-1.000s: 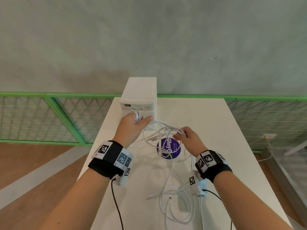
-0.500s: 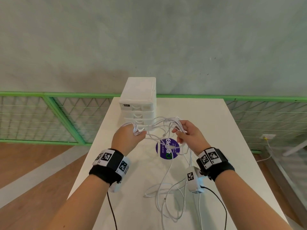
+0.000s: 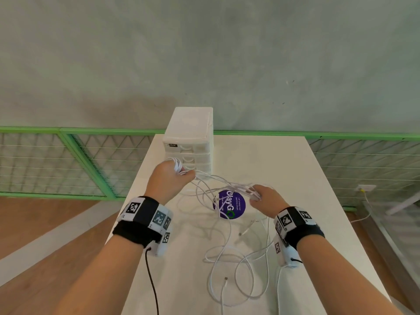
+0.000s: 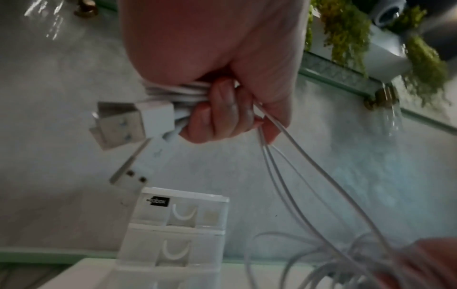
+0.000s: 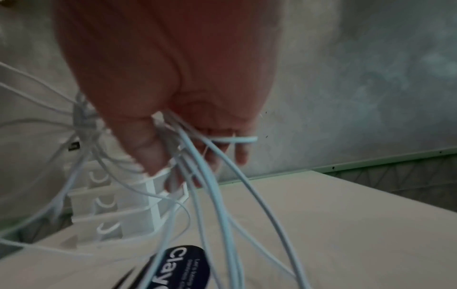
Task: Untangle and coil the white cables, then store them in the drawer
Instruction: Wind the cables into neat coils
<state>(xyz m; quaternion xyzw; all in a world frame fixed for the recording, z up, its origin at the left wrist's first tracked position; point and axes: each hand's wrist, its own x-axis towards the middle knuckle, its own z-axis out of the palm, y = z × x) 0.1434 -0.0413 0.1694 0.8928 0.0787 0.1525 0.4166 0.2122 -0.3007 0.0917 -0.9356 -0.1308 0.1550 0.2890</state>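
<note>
Both hands hold tangled white cables point(image 3: 218, 223) above table point(image 3: 295, 178).
Left hand point(image 3: 169, 178) grips coiled bundle just before drawer unit point(image 3: 189, 142); right hand point(image 3: 264, 198) pinches loose strands nearer the viewer.

Bare forearms, no sleeves. Behind the fingers of the left hand point(image 3: 169, 179), a black wristband point(image 3: 142, 220) with white panels of black square code markers; a white camera unit point(image 3: 162, 244) beneath, trailing a thin black cable point(image 3: 152, 283). Behind the right hand point(image 3: 267, 200), the same black band point(image 3: 300, 226), markers and white unit point(image 3: 284, 253).
</note>
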